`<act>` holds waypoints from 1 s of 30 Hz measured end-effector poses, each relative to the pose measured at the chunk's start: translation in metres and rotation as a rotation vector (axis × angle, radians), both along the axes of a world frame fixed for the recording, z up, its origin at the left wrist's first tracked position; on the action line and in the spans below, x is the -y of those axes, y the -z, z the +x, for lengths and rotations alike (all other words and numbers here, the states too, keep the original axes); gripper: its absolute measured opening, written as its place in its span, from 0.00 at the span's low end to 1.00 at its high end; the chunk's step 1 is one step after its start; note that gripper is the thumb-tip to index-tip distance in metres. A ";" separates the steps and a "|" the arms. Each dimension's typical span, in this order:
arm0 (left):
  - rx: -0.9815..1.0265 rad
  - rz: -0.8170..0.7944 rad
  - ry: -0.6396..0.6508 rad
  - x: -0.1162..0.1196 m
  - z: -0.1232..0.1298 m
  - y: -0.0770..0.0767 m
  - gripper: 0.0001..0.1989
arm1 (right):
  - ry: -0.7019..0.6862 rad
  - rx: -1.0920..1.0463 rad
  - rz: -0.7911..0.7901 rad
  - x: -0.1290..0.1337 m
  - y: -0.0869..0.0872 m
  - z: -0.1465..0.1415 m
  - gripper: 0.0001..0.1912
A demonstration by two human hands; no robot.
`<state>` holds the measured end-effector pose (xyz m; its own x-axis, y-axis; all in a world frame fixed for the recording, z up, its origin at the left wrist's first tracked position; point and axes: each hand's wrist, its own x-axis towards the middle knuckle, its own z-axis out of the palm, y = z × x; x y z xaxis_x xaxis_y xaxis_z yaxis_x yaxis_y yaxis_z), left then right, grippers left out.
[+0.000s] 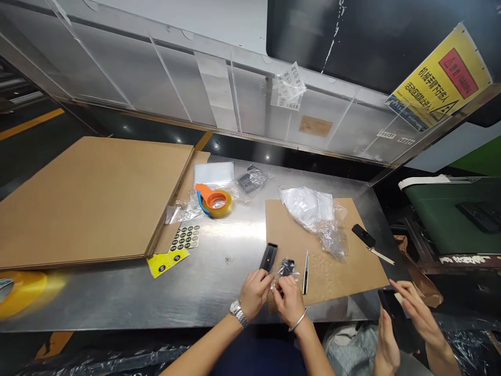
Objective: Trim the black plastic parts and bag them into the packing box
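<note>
Near the table's front edge, my left hand (pixel 253 293), with a watch on the wrist, has its fingers pinched at the left side of a small clear bag. My right hand (pixel 289 298), with a bangle, pinches the same bag from the right. Inside the clear bag (pixel 287 267) is a small black part. A long black part (pixel 269 257) lies just beyond my left fingers. To the right of my right hand, a cutter knife (pixel 306 272) rests on a cardboard sheet (pixel 336 282). The fingertips partly cover the bag's near end.
Stacked cardboard (pixel 94 198) fills the left. A tape dispenser (pixel 214 201), stickers (pixel 186 237) and plastic bags (pixel 313 209) lie on the metal table (pixel 230 240). At right, another person's hands (pixel 403 318) hold a black object. A clear panel (pixel 254 104) stands behind.
</note>
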<state>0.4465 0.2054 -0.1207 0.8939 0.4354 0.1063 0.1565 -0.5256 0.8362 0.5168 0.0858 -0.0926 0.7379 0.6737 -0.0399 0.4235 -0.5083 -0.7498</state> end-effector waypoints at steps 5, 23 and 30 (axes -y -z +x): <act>-0.074 0.094 -0.107 -0.016 0.007 0.023 0.15 | 0.326 0.008 -0.150 0.019 0.037 0.007 0.13; -0.218 -0.087 0.067 -0.027 0.041 0.005 0.13 | 0.160 -0.686 -0.036 0.062 0.033 -0.018 0.29; -0.170 0.021 0.174 -0.013 0.032 -0.009 0.12 | 0.298 -0.440 -0.093 0.068 0.037 -0.019 0.28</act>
